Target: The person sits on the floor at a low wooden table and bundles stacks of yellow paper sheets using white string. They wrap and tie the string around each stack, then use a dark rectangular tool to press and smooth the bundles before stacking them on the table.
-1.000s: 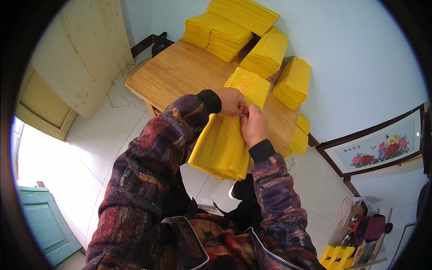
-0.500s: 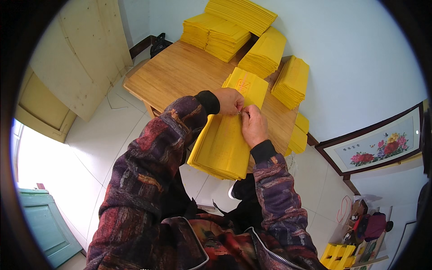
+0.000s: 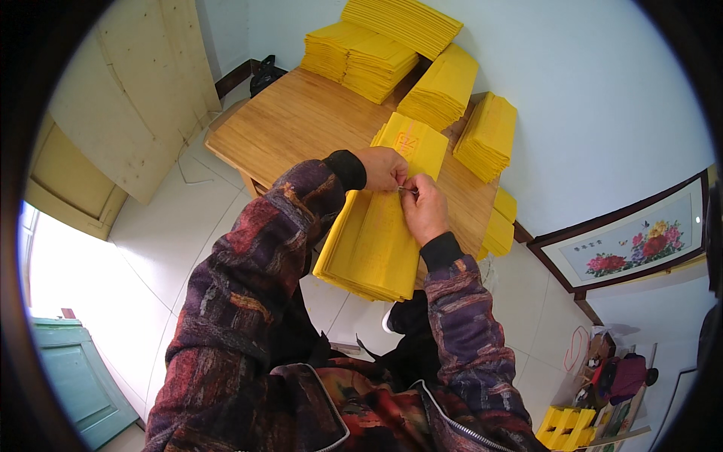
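Hands meet as before at the far end of a thick yellow paper bundle (image 3: 373,245), which lies over the near edge of the wooden table (image 3: 301,124) and overhangs toward the lap; left hand (image 3: 384,167) curls closed on the bundle's top sheets, right hand (image 3: 424,207) pinches a small metal piece at the same spot, fingertips touching. Compared with a second ago, both hands and bundle sit unchanged. Yellow paper stacks (image 3: 444,87) line the table's far side near the wall
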Demonstrator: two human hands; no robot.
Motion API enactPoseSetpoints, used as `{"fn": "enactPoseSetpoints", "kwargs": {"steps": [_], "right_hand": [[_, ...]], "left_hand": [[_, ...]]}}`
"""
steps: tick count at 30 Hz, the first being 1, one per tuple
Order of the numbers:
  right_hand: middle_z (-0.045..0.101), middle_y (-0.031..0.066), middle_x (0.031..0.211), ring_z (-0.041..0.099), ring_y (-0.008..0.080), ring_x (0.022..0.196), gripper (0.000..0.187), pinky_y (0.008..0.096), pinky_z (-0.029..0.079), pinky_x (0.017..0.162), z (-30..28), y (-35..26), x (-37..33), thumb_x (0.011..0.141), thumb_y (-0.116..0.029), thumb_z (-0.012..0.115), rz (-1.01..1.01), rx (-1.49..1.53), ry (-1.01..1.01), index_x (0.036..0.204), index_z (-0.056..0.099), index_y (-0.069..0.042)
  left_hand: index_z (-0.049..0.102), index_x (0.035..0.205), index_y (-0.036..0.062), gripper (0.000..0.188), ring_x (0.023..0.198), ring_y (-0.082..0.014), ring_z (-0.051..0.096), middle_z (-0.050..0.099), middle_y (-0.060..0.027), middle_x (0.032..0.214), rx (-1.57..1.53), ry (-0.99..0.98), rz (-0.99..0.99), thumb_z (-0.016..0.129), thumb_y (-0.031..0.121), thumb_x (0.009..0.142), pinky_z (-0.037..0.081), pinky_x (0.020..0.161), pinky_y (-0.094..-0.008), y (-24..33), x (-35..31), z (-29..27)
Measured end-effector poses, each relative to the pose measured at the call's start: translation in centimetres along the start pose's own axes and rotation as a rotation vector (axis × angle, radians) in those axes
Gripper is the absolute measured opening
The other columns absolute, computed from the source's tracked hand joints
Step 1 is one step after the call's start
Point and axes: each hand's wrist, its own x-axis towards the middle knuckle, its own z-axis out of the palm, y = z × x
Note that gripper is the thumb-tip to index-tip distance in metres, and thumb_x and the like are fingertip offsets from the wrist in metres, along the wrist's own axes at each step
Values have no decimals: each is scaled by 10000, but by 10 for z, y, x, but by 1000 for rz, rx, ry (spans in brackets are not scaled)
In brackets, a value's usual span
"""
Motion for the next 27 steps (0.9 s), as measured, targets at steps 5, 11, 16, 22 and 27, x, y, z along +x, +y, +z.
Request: {"fn": "enactPoseSetpoints", "kwargs": {"steps": [5, 11, 16, 22, 27], "right_hand": [[581, 173, 745, 588, 305, 685, 87, 357, 461, 608, 0, 4, 1, 763, -12, 600, 11, 36, -11, 802, 524, 4], [577, 174, 745, 582, 318, 687, 80, 366, 455, 608, 0, 4, 2, 770, -14, 590, -3, 24, -11, 793, 515, 5], [572, 175, 754, 578, 327, 704, 80, 372, 454, 618, -1, 2, 1, 777, -14, 582, 4, 9, -11, 802, 509, 6], [568, 205, 853, 556, 393, 811, 87, 438, 442, 685, -3, 1, 1, 781, -25, 578, 63, 38, -82, 817, 506, 8], [570, 187, 795, 571, 355, 755, 85, 394, 451, 651, -1, 3, 1, 781, -18, 583, 13, 17, -40, 813, 508, 5]], "left_hand": [[595, 841, 20, 77, 619, -148, 567, 621, -59, 693, -38, 5, -10, 604, 77, 790, 441, 575, -274, 0, -1, -1], [604, 834, 20, 87, 619, -129, 556, 618, -43, 694, -73, -4, -12, 622, 100, 803, 440, 579, -263, -1, -1, -1], [614, 819, 23, 89, 624, -120, 547, 613, -35, 695, -79, 6, -11, 634, 105, 791, 440, 582, -258, -1, -1, 0], [613, 806, 28, 119, 625, -158, 566, 617, -58, 691, -6, 41, -48, 646, 132, 758, 449, 584, -280, 3, -2, 2], [609, 788, 40, 162, 646, -238, 583, 622, -107, 705, 160, 118, -6, 626, 194, 741, 455, 590, -330, 4, -2, 7]]}}
